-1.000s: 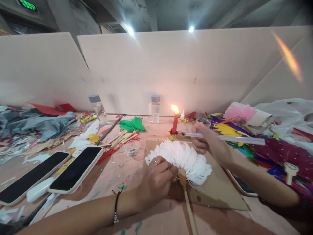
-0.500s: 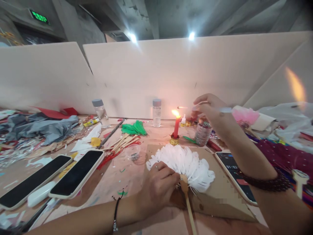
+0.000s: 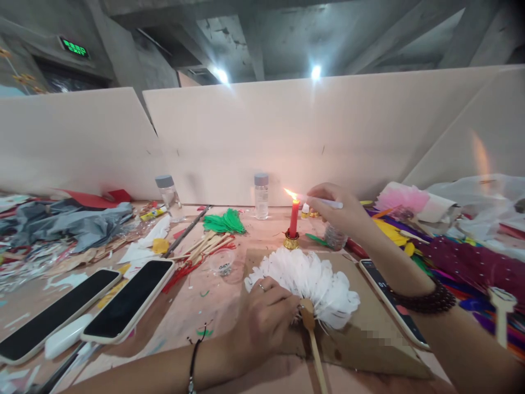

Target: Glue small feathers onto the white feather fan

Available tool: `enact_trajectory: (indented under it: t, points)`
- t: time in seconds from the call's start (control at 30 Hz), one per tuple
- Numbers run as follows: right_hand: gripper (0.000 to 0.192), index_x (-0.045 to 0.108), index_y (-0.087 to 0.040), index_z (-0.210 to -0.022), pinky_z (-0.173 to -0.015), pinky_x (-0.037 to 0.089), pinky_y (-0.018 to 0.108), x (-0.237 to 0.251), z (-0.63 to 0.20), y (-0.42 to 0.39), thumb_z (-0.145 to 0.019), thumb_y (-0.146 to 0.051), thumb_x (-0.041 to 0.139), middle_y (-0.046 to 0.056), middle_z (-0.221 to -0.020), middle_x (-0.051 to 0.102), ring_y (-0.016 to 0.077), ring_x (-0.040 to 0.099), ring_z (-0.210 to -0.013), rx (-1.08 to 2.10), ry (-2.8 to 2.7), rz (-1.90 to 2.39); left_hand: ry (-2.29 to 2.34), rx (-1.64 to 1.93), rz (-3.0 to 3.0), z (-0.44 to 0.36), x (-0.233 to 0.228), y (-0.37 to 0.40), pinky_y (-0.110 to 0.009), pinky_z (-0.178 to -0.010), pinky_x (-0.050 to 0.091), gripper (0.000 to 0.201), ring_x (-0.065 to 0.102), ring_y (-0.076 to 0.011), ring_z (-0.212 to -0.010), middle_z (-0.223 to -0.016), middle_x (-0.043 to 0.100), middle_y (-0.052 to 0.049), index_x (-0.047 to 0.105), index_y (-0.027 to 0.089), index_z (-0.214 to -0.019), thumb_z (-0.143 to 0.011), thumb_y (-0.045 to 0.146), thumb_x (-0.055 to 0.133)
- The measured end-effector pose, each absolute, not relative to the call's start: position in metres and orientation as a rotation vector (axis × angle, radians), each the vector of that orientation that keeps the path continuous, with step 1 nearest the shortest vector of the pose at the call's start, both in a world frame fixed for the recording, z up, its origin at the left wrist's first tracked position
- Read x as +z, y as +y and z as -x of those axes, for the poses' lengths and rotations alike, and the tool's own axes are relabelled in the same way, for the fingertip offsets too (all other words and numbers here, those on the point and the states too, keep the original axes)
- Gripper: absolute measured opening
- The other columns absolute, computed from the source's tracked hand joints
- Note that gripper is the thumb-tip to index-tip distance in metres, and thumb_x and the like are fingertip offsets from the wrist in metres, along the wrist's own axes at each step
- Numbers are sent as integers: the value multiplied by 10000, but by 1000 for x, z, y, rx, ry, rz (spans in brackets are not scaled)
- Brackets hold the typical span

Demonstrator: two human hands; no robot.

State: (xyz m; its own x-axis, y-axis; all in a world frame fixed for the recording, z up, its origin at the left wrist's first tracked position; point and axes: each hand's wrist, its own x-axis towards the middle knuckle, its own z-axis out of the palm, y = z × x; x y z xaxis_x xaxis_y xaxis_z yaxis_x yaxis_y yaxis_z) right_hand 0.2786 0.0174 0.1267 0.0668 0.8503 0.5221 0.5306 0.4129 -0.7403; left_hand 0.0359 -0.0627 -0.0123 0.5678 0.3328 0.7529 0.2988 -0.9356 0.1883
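A white feather fan (image 3: 305,282) with a wooden handle (image 3: 315,345) lies on a brown cardboard sheet (image 3: 369,317). My left hand (image 3: 270,312) is closed at the base of the feathers, its fingertips beside the wide top of the handle. Between the closed fingers of my right hand (image 3: 332,202) is a translucent white glue stick (image 3: 331,203). Its left tip is in the flame of a red candle (image 3: 294,219), which stands upright in a gold holder (image 3: 291,239) behind the fan.
Two phones (image 3: 131,301) and a white case (image 3: 68,335) lie at the left. Another phone (image 3: 394,301) is under my right forearm. Green feathers (image 3: 224,221), wooden sticks (image 3: 209,246) and clear bottles (image 3: 261,197) stand or lie farther back. Coloured feathers (image 3: 391,232) cover the right side.
My right hand has moved down and left, bringing the glue stick's tip to the candle flame, which now leans around it. My left hand stays at the fan. The view has tilted up slightly.
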Motion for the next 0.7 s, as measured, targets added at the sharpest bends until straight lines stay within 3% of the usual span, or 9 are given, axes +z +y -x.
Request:
enact_trajectory:
  t: [0.5,0.7]
  points:
    - [186,716,-238,-912,-559,464,319,126,-277,22,-840,-399,773,85,-941,776,227,674,-727,549,-1475,1202,625,1256,-2776,-34,-16,-62,-339,-770,443,261,559,-176,-755,-801,684,-40,712,178,-972,-1078,128,479]
    - [437,725,-224,-1056,-636,563,365,135,-283,22,-1001,-586,486,147,-944,820,280,785,-870,948,-1281,1026,654,1270,-2539,-36,-10,-63,-315,-752,440,235,609,-173,-776,-806,714,-48,722,166,-917,-1068,167,543]
